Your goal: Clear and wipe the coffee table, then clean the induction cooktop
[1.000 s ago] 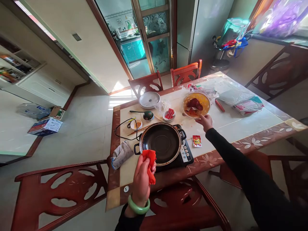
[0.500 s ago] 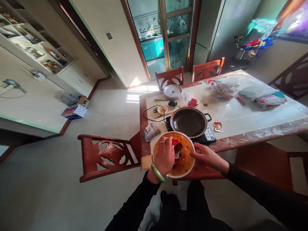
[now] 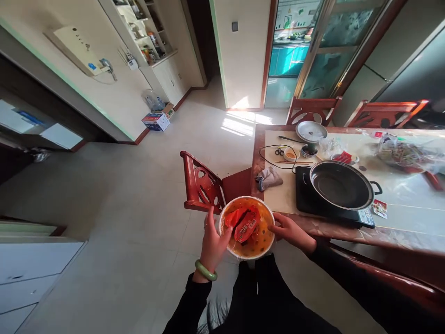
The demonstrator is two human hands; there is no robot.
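Observation:
Both my hands hold a round white-rimmed bowl [image 3: 246, 246] of orange, oily sauce up in front of me, beyond the table's near edge. My left hand [image 3: 213, 243], wearing a green jade bangle [image 3: 206, 270], grips the bowl's near left rim. My right hand [image 3: 292, 233] has its fingers on the right rim. Crumpled red sachets [image 3: 243, 224] lie in the sauce. To the right stands a black two-handled pot [image 3: 342, 185] on an induction cooker [image 3: 308, 199].
A folded grey cloth [image 3: 268, 178] lies on the table [image 3: 278, 195] beside a coiled black cord [image 3: 274, 155]. A red wooden chair [image 3: 201, 183] stands to the left of the bowl. A small sachet [image 3: 380, 208] lies right of the cooker.
My left hand has moved from inside the bowl to its rim, uncovering the red sachets. The view has swung left, and the table now sits further right.

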